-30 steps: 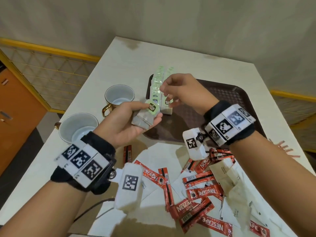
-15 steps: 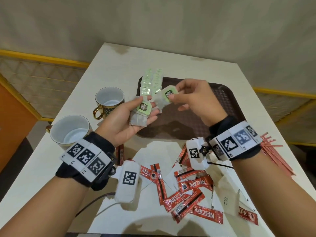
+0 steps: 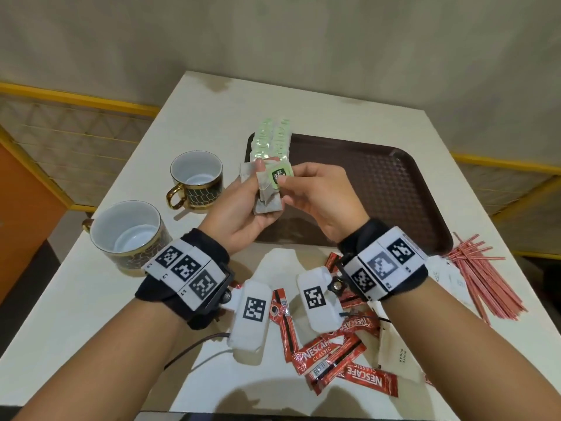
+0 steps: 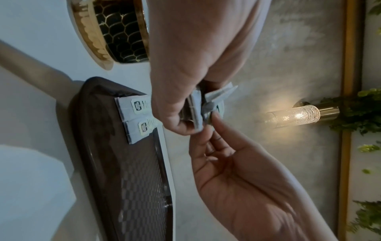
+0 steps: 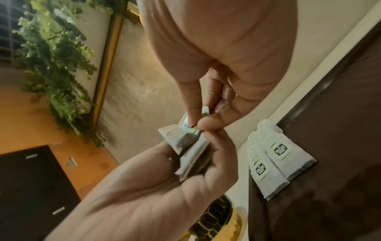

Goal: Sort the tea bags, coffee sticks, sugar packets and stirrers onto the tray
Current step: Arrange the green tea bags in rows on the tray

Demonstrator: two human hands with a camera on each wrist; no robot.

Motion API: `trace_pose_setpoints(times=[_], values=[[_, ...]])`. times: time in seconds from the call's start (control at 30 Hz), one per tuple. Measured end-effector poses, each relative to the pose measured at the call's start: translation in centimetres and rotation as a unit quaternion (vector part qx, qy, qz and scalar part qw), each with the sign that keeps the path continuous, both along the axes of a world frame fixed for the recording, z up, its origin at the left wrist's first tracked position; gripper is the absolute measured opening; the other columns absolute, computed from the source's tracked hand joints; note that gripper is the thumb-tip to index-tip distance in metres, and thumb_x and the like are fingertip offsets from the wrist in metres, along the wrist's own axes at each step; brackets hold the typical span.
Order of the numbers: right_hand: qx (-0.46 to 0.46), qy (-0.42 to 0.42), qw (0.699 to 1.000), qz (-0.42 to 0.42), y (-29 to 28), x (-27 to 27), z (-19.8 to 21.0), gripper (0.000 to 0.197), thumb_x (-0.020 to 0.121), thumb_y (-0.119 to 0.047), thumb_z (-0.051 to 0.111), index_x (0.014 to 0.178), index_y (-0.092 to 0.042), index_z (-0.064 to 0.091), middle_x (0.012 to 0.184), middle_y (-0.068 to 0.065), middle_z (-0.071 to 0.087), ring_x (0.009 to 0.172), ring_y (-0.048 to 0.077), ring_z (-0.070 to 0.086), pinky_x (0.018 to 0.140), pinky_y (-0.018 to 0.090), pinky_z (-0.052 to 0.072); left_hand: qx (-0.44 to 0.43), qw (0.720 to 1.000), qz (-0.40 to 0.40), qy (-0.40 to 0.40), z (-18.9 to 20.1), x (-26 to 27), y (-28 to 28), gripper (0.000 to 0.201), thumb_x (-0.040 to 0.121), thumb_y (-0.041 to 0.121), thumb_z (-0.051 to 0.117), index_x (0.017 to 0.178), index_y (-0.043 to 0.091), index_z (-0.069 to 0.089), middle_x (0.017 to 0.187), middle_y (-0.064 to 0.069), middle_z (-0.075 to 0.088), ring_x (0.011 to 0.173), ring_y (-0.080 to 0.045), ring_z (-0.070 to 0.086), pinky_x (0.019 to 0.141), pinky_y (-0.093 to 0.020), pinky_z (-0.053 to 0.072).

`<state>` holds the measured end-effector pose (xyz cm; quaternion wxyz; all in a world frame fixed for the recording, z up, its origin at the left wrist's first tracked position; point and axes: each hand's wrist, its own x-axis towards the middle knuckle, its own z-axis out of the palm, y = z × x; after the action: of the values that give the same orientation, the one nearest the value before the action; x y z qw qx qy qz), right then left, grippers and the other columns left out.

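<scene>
Tea-bag step is in hand. Your left hand is curled round a small stack of grey paper tea bags with green tags, held up over the near-left part of the dark brown textured plastic tray, not touching it. Your right hand is pinching the green tag of the top bag between thumb and forefinger, other fingers loosely curled; the right wrist view shows the pinch right at the tag.

On the tray so far: two rows of the same tea bags lying flat and overlapping, along the far-left corner. Rest of the tray holds none of the other items.

Not yet sorted, all on the pale worktop:
- red Nescafe coffee sticks, loose pile near edge, under your wrists
- beige paper sugar packets, near-right, mixed in with the sticks
- bundle of thin red-striped stirrers, right of the tray, fanned out

Judgement: early in the task, one of four groups under way.

Next move likely calls for peeling the top bag off the stack and laying it at the near end of the rows. Keep the left grip firm so the other bags don't slide out. Watch for strings or tags snagging between bags; can't tell from these views if any are tangled.
</scene>
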<state>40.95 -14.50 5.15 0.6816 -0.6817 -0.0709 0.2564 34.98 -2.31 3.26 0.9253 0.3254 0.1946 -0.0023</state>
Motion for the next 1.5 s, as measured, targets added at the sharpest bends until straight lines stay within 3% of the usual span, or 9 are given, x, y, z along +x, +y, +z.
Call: trace_pose_setpoints(times=[0.17, 0.33, 0.47, 0.6, 0.8, 0.87, 1.03, 1.2, 1.5], values=[[-0.052, -0.064, 0.996, 0.034, -0.4, 2.0, 1.0, 0.004, 0.086, -0.001, 0.068, 0.088, 0.002, 0.066, 0.104, 0.025, 0.069, 0.081, 0.021, 0.066, 0.069, 0.023, 0.058, 0.007, 0.999, -0.013, 0.038, -0.3, -0.4, 1.2, 0.026, 0.091, 0.031, 0.059, 0.113, 0.019, 0.064, 0.093, -0.006, 0.072, 0.070, -0.011, 0.062, 0.054, -0.019, 0.054], [-0.144, -0.125, 0.979, 0.065, -0.8, 6.3, 2.2, 0.012, 0.086, 0.003, 0.067, 0.079, -0.004, 0.061, 0.088, 0.015, 0.066, 0.080, 0.020, 0.066, 0.074, 0.027, 0.060, 0.080, 0.993, 0.026, 0.087, -1.0, -1.2, 3.0, 0.019, 0.088, 0.005, 0.063, 0.105, 0.014, 0.065, 0.084, -0.004, 0.067, 0.066, -0.009, 0.062, 0.051, -0.016, 0.052], [-0.292, -0.233, 0.911, 0.177, 1.5, 9.0, 1.3, 0.008, 0.084, 0.002, 0.070, 0.086, 0.002, 0.062, 0.079, 0.013, 0.063, 0.070, 0.017, 0.067, 0.068, 0.029, 0.061, 0.177, 0.979, 0.045, 0.090, -1.6, -2.8, 3.5, 0.019, 0.092, 0.002, 0.060, 0.104, 0.016, 0.066, 0.082, -0.003, 0.065, 0.066, -0.009, 0.061, 0.050, -0.016, 0.050], [-0.348, -0.242, 0.846, 0.324, 5.2, 9.4, -0.4, 0.007, 0.083, 0.002, 0.070, 0.086, 0.002, 0.064, 0.075, 0.012, 0.063, 0.065, 0.018, 0.065, 0.069, 0.031, 0.059, 0.238, 0.966, 0.046, 0.086, -2.0, -4.0, 4.1, 0.026, 0.091, 0.005, 0.063, 0.114, 0.016, 0.066, 0.084, -0.003, 0.067, 0.070, -0.011, 0.061, 0.054, -0.018, 0.051], [-0.422, -0.292, 0.797, 0.319, 8.4, 10.3, -3.3, 0.024, 0.082, -0.002, 0.072, 0.068, -0.011, 0.055, 0.079, 0.011, 0.061, 0.080, 0.030, 0.069, 0.074, 0.040, 0.061, 0.262, 0.960, 0.056, 0.083, -1.7, -4.7, 4.4, 0.023, 0.091, 0.007, 0.063, 0.111, 0.019, 0.067, 0.089, -0.006, 0.065, 0.073, -0.012, 0.061, 0.063, -0.022, 0.053], [-0.421, -0.288, 0.804, 0.305, 8.3, 10.6, -3.4, 0.020, 0.082, -0.002, 0.073, 0.072, -0.008, 0.056, 0.080, 0.010, 0.060, 0.083, 0.032, 0.069, 0.075, 0.042, 0.061, 0.264, 0.959, 0.058, 0.086, -1.6, -4.7, 4.6, 0.024, 0.091, 0.008, 0.064, 0.113, 0.018, 0.066, 0.090, -0.007, 0.065, 0.074, -0.012, 0.061, 0.064, -0.022, 0.053], [-0.333, -0.218, 0.872, 0.284, 7.0, 10.6, -2.4, 0.015, 0.081, 0.004, 0.070, 0.078, -0.005, 0.058, 0.064, 0.008, 0.052, 0.060, 0.015, 0.059, 0.051, 0.022, 0.051, 0.265, 0.959, 0.058, 0.087, -1.8, -4.6, 4.5, 0.023, 0.091, 0.007, 0.064, 0.111, 0.019, 0.066, 0.091, -0.008, 0.064, 0.074, -0.012, 0.061, 0.063, -0.022, 0.053], [-0.358, -0.152, 0.834, 0.392, 7.2, 8.6, -3.6, 0.007, 0.085, -0.001, 0.068, 0.084, -0.002, 0.062, 0.077, 0.012, 0.061, 0.069, 0.016, 0.063, 0.060, 0.023, 0.057, 0.264, 0.959, 0.050, 0.087, -1.7, -4.4, 4.4, 0.022, 0.091, 0.007, 0.064, 0.110, 0.018, 0.067, 0.086, -0.008, 0.064, 0.071, -0.013, 0.060, 0.056, -0.019, 0.051], [-0.310, -0.118, 0.895, 0.300, 7.2, 8.8, -5.0, 0.014, 0.087, 0.003, 0.064, 0.076, -0.001, 0.058, 0.074, 0.012, 0.058, 0.074, 0.022, 0.062, 0.077, 0.033, 0.060, 0.265, 0.958, 0.041, 0.098, -1.6, -4.8, 4.2, 0.022, 0.091, 0.006, 0.064, 0.109, 0.019, 0.067, 0.087, -0.008, 0.064, 0.069, -0.011, 0.060, 0.055, -0.019, 0.052]])
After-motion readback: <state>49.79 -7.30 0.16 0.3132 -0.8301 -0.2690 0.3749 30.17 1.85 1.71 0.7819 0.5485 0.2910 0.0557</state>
